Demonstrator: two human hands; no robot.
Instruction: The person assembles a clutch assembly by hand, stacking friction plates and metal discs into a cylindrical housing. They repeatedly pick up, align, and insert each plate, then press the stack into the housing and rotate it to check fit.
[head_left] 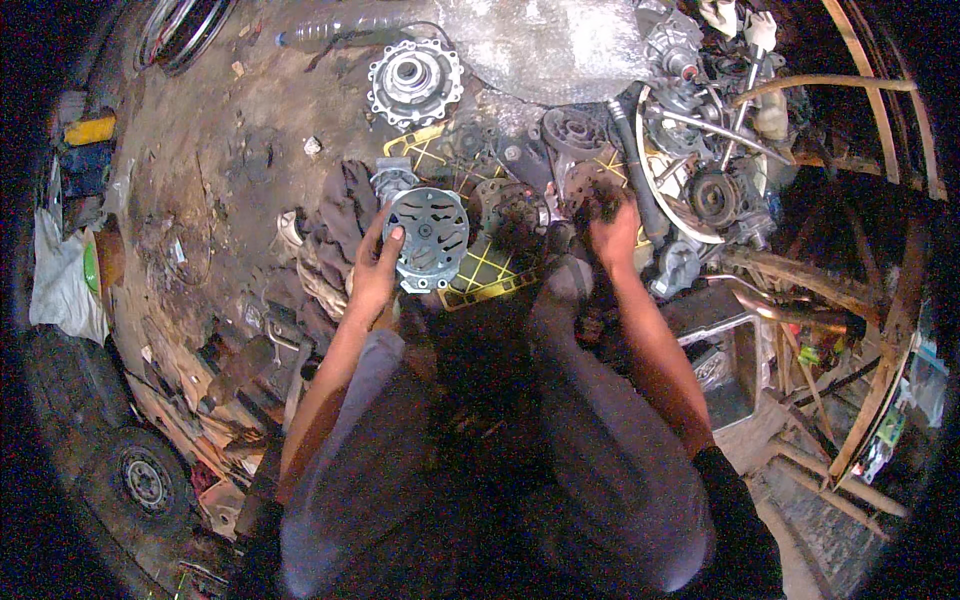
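My left hand (pixel 374 268) is closed on the left edge of a round grey metal plate (pixel 428 232) with curved slots, its thumb on the plate's face. The plate is tilted up toward me. A smaller grey metal part (pixel 393 172) is just beyond it. To the right, my right hand (pixel 614 238) reaches down among dark, greasy parts. Its fingers look bunched around something dark, which I cannot make out. Beside that hand lies a dark perforated disc (pixel 578 183). Another dark round part (pixel 508 205) rests between my hands on a yellow plastic grid (pixel 470 293).
A large toothed metal housing (pixel 415 84) lies on the dirt floor ahead. At right, a white-rimmed basin (pixel 690 228) is heaped with metal parts. Near my right forearm stands a metal tray (pixel 742 385). A dark cloth (pixel 345 215) lies at left; wooden poles (pixel 800 280) cross the right side.
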